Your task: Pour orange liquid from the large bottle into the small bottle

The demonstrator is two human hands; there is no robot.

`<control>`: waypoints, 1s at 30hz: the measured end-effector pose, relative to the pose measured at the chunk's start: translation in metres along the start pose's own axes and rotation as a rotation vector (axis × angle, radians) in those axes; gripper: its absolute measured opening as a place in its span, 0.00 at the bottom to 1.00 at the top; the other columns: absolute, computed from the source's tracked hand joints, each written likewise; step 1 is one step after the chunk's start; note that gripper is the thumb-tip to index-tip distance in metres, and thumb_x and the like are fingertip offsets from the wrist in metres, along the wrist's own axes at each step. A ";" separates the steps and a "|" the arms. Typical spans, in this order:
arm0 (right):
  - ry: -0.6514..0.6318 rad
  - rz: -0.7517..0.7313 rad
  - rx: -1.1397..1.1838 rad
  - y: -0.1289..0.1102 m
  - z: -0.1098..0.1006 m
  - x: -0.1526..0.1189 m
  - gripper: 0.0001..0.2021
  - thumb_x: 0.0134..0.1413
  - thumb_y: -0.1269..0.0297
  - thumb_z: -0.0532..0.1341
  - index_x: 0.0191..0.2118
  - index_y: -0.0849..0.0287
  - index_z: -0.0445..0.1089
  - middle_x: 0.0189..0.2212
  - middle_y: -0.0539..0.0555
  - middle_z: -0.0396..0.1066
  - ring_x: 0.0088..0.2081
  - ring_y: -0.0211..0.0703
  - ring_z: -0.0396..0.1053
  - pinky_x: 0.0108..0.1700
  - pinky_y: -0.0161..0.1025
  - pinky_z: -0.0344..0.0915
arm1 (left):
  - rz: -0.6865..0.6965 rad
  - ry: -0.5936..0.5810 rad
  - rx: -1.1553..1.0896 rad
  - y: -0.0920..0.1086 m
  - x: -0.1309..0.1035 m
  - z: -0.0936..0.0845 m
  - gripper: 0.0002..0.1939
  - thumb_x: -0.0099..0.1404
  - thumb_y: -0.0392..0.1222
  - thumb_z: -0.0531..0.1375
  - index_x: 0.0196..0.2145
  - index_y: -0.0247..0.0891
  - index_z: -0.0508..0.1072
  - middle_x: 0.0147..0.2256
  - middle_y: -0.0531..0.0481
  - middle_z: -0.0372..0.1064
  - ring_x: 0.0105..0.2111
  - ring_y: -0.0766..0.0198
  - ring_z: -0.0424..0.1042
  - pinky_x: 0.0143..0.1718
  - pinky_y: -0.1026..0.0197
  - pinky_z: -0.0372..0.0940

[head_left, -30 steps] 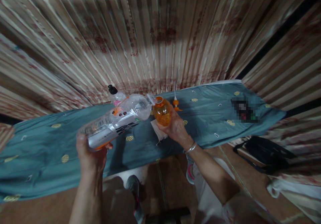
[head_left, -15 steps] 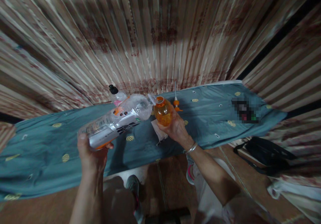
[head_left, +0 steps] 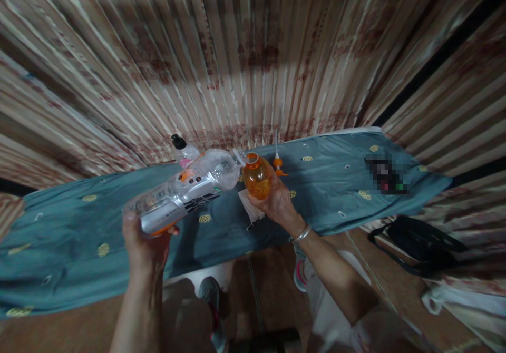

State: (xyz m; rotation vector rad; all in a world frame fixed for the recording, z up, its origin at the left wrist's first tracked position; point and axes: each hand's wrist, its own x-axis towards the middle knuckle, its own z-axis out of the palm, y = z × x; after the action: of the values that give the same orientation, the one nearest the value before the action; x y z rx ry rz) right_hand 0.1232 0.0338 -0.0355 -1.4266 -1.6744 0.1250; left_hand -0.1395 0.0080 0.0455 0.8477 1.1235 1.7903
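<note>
My left hand (head_left: 146, 239) is wrapped round the base of a large clear plastic bottle (head_left: 185, 197) with a silver and orange label. This bottle is tilted to the right, its mouth at the neck of a smaller orange see-through bottle (head_left: 256, 179). Closed round that orange bottle from the right is my right hand (head_left: 280, 203), with a bangle at the wrist. The orange bottle stands roughly upright with its top off. Behind it, an orange pump top (head_left: 278, 164) with its tube pointing up rests on the cloth. Whether liquid flows between the bottles, I cannot tell.
A teal patterned cloth (head_left: 324, 184) covers the long table. A clear bottle with a black cap (head_left: 179, 143) stands behind the large bottle. Under my right hand lies a pale cloth or paper piece (head_left: 250, 208). A blurred-out object (head_left: 387, 175) is at right; a black bag (head_left: 419, 242) sits beyond.
</note>
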 end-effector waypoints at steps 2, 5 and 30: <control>0.004 0.009 0.003 0.000 0.000 0.000 0.45 0.48 0.59 0.71 0.68 0.63 0.51 0.58 0.69 0.71 0.57 0.62 0.73 0.57 0.58 0.73 | 0.003 0.011 -0.007 0.000 0.000 0.002 0.29 0.42 0.63 0.71 0.34 0.37 0.79 0.29 0.46 0.76 0.20 0.59 0.72 0.05 0.65 0.60; 0.012 0.013 0.005 0.000 0.000 0.000 0.45 0.47 0.60 0.71 0.68 0.64 0.52 0.56 0.69 0.72 0.56 0.63 0.73 0.57 0.58 0.73 | 0.012 0.014 -0.003 -0.001 0.001 0.003 0.30 0.42 0.64 0.71 0.34 0.35 0.79 0.28 0.46 0.76 0.18 0.60 0.71 0.05 0.64 0.59; 0.009 0.003 0.022 0.000 -0.001 0.000 0.44 0.47 0.61 0.71 0.67 0.65 0.53 0.53 0.68 0.74 0.57 0.62 0.73 0.56 0.58 0.74 | -0.011 -0.018 -0.009 -0.001 0.000 -0.004 0.25 0.45 0.61 0.72 0.36 0.43 0.79 0.34 0.48 0.76 0.23 0.59 0.72 0.07 0.64 0.62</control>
State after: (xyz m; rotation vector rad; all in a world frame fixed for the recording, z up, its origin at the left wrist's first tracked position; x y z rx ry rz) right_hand 0.1237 0.0335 -0.0354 -1.4113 -1.6587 0.1382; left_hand -0.1432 0.0072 0.0428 0.8493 1.1059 1.7747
